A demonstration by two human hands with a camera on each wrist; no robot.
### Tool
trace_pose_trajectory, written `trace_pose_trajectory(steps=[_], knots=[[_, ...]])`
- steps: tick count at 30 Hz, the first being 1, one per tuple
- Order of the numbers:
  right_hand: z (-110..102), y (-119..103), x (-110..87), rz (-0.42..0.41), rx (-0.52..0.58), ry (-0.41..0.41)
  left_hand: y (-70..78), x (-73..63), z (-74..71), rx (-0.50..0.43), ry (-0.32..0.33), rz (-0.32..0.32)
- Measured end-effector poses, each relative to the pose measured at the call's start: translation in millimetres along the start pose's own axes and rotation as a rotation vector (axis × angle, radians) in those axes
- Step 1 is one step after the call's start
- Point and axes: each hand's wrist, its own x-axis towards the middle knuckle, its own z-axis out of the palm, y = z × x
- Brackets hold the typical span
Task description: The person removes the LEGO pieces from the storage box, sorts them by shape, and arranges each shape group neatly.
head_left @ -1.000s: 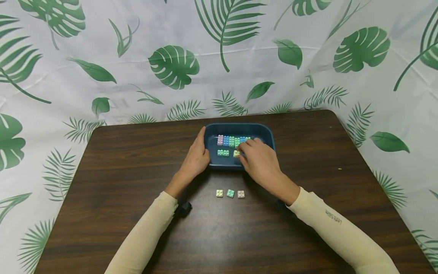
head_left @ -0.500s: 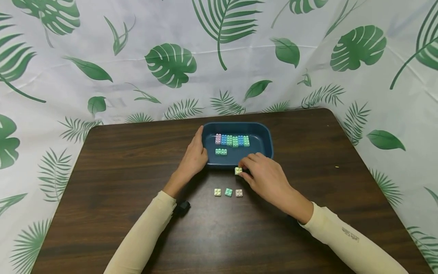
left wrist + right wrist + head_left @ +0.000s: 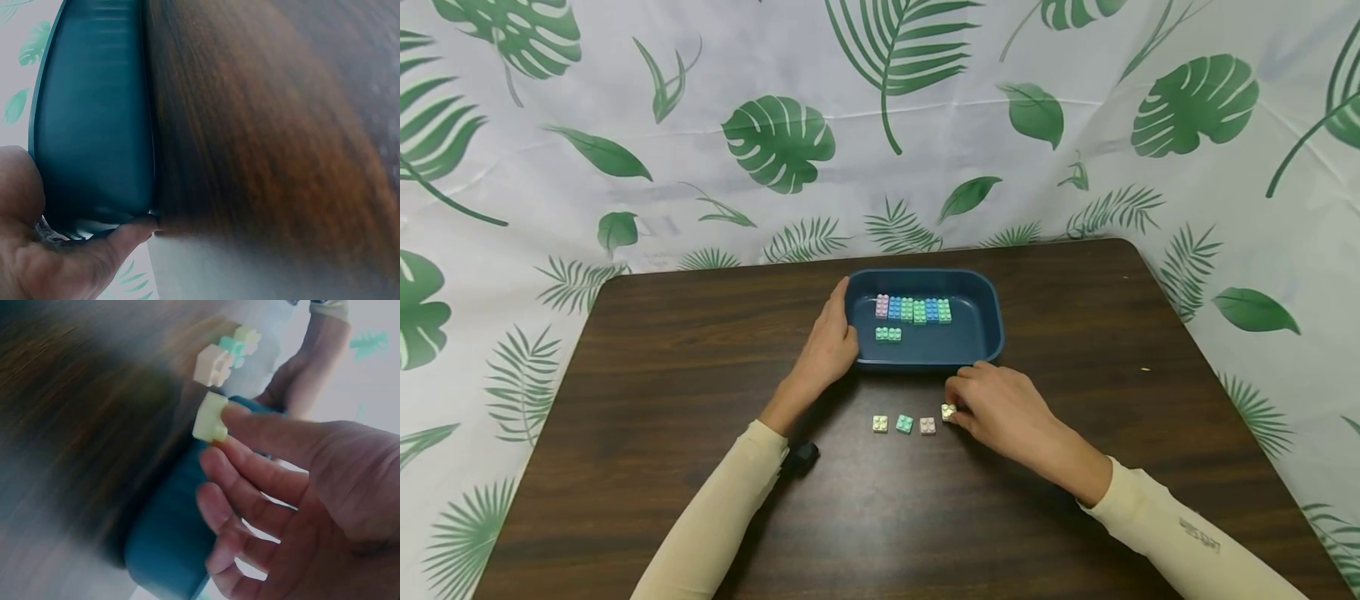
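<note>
My right hand (image 3: 1006,408) pinches a pale yellow toy brick (image 3: 948,412) between thumb and finger, at or just above the table in front of the tray. To its left lie a pale pink brick (image 3: 928,426), a green brick (image 3: 905,424) and another yellow brick (image 3: 880,424), roughly in a line. My left hand (image 3: 824,348) rests against the left end of the dark blue tray (image 3: 925,363), fingers fairly straight along its outer wall. In the left wrist view its thumb (image 3: 20,187) is up by the rim.
Inside the tray stands a row of pink, blue and green bricks (image 3: 919,311), with a separate green brick (image 3: 888,334) in front. A small black object (image 3: 806,455) is by my left wrist. Leaf-printed cloth (image 3: 925,183) hangs behind the brown table (image 3: 700,375).
My right hand has carried the yellow brick out of the tray, over its front rim, to the right end of the line of bricks. My left hand stays at the tray.
</note>
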Motion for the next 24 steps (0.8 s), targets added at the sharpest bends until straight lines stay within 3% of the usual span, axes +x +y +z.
trace_pose_trajectory(steps=[24], knots=[[4.3, 5.0, 0.1, -0.045, -0.033, -0.194, 2.1, 0.9, -0.9, 0.001, -0.021, -0.014]])
